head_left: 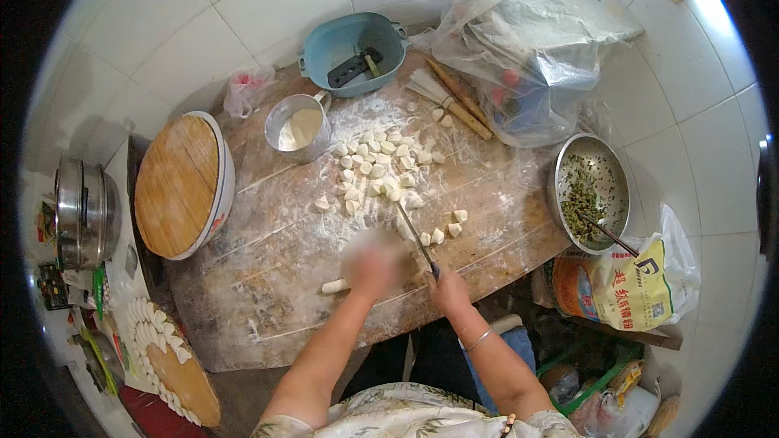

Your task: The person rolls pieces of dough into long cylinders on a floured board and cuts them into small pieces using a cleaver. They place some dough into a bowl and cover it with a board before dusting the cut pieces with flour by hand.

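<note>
Left hand (375,264): closed over dough roll (334,285), blurred.
Right hand (448,290): grips knife (415,235).
Advice: cut even pieces, fingers behind blade.

White dough pieces (377,166) on a floury brown desk (268,276); blue-grey basin (354,49); green filling in a steel bowl (591,191).

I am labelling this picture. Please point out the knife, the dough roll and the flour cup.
knife (415,234): head view, middle of the blade.
dough roll (333,285): head view, its free left end.
flour cup (297,127): head view, the flour inside.
</note>
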Action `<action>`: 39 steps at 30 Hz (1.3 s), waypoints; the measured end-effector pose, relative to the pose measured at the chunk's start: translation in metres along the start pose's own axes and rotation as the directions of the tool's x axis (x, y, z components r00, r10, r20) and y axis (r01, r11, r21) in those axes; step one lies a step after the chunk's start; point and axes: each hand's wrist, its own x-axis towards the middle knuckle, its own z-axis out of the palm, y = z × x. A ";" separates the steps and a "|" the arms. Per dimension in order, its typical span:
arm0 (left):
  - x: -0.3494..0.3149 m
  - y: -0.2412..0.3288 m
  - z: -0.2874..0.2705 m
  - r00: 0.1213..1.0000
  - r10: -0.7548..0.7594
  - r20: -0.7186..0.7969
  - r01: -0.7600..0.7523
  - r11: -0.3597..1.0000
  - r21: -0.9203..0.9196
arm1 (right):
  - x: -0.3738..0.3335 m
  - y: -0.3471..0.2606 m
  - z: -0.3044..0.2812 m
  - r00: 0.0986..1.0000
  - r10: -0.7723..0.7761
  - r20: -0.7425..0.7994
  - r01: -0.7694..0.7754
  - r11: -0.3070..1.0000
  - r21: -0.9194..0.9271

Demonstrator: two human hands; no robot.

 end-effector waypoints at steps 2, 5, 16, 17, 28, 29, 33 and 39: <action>0.000 -0.007 0.009 0.999 -0.047 0.010 0.047 0.998 -0.034 | -0.015 0.005 -0.002 0.996 -0.032 -0.078 0.040 0.993 0.108; 0.003 0.005 -0.017 0.988 -0.092 0.122 0.101 0.992 -0.071 | -0.041 0.022 -0.011 0.995 -0.035 -0.092 0.045 0.994 0.102; -0.004 -0.012 -0.001 0.998 -0.041 -0.055 0.039 0.999 -0.031 | -0.034 0.041 0.013 0.993 0.032 -0.111 -0.025 0.998 0.065; -0.009 -0.023 0.014 0.995 -0.042 -0.085 0.040 0.999 -0.031 | -0.031 0.040 0.013 0.994 0.037 -0.107 -0.034 0.999 0.022; 0.006 -0.018 0.041 0.990 -0.042 -0.132 0.028 0.994 -0.110 | 0.007 0.039 -0.052 0.994 -0.077 -0.079 0.076 0.997 -0.012; 0.010 -0.014 0.041 0.991 -0.063 -0.114 0.050 0.992 -0.114 | 0.001 0.049 -0.039 0.991 -0.099 -0.090 0.099 0.995 -0.010; 0.009 -0.015 0.040 0.977 -0.119 -0.177 0.100 0.988 -0.115 | -0.024 0.048 -0.021 0.995 -0.101 -0.020 0.102 0.992 0.068; 0.012 -0.019 0.030 0.966 -0.235 -0.110 0.217 0.965 -0.150 | -0.057 0.059 -0.016 0.990 -0.111 0.088 0.110 0.994 0.008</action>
